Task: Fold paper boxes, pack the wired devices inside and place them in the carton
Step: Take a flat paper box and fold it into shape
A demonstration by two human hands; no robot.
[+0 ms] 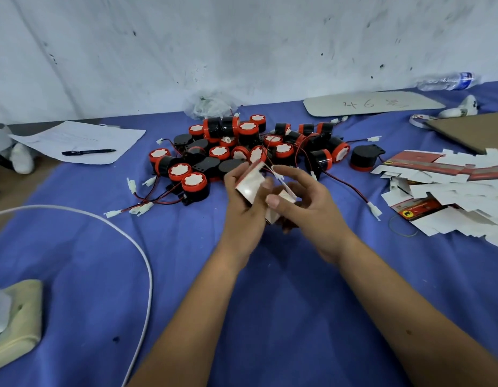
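Observation:
My left hand (243, 202) grips a small paper box (251, 182), white inside with red print, tilted above the blue cloth. My right hand (306, 203) is at the box's open end, its thumb and fingers on a white flap and a thin wire that leads into the box. Behind the hands lies a heap of several black-and-red round wired devices (242, 148) with red-black leads and white plugs. A pile of flat unfolded paper boxes (448, 194) lies at the right. No carton for the packed boxes is recognisable in view.
The blue table cloth (186, 261) covers the table. A white cable (125, 236) loops at the left beside a beige pouch (21, 317). Paper sheets with a black pen (88, 152) lie at back left. Brown cardboard (476, 129), a grey board, tape and a water bottle (448, 81) sit at back right.

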